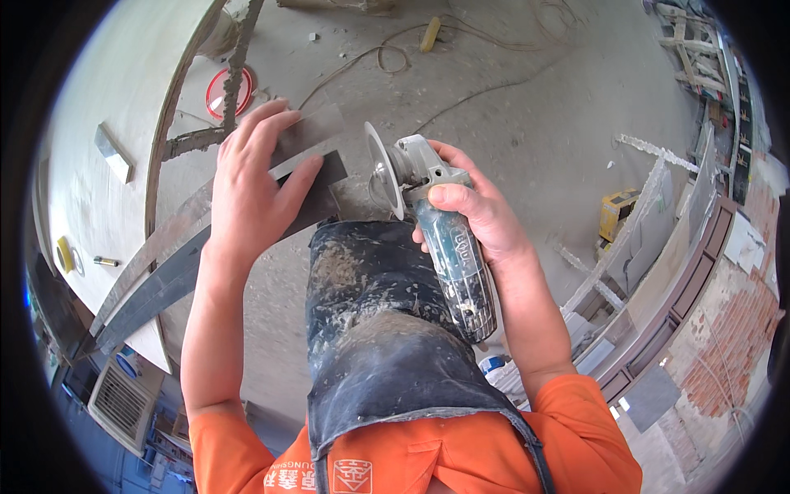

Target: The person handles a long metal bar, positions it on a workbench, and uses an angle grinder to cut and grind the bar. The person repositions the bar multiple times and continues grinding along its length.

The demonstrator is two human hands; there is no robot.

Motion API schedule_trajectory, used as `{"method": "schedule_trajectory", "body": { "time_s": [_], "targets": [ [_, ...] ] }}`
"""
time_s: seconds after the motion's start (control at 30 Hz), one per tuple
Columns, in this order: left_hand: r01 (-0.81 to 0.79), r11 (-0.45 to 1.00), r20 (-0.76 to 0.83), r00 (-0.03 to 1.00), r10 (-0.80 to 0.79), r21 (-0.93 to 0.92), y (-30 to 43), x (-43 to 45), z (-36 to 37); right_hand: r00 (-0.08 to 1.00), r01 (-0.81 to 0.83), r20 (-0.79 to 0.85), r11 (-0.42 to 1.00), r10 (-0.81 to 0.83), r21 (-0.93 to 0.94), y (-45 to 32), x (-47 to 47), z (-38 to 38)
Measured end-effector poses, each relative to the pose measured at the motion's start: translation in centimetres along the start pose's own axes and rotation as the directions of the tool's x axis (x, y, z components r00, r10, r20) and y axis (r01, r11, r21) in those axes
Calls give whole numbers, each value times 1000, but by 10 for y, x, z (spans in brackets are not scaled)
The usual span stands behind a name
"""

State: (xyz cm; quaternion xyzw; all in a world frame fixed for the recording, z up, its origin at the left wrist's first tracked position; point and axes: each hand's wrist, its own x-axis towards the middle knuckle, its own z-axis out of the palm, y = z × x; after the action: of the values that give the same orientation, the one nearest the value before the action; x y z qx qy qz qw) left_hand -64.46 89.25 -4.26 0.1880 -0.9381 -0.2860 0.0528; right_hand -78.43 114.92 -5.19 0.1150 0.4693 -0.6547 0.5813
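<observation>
My right hand point(475, 204) is wrapped around the teal-and-grey body of a dust-covered angle grinder point(453, 247). Its thin disc point(382, 170) faces left, a short gap from the end of a long grey strip point(185, 272). That strip looks angled or layered, perhaps tile or stone, and runs down to the lower left. My left hand point(250, 179) grips it near its end, thumb on the near face and fingers over the far side. The fingertips and strip end are partly blurred. A dirty dark apron point(370, 296) covers my front below the grinder.
Left stands a pale board tabletop point(92, 204) bearing a short metallic-looking bar point(113, 153) and a yellow tape roll point(64, 254). Below lie a red-rimmed lid point(229, 92) and a cord point(352, 65) on the dusty floor. A yellow case point(617, 213) and leaning panels point(648, 234) stand right.
</observation>
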Motion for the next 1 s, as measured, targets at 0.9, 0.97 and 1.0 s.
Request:
{"method": "schedule_trajectory", "body": {
  "time_s": [0.9,0.97,1.0],
  "targets": [
    [93,993,38,995,-90,-76,-8,12,12,1000,-3,25,992,6,-130,-10,3,21],
    [83,993,33,996,-81,-78,-9,12,13,1000,2,26,990,2,-139,-12,4,22],
    [91,993,35,995,-88,-80,-9,12,13,1000,5,27,989,-2,-145,-13,4,23]
  ]
}}
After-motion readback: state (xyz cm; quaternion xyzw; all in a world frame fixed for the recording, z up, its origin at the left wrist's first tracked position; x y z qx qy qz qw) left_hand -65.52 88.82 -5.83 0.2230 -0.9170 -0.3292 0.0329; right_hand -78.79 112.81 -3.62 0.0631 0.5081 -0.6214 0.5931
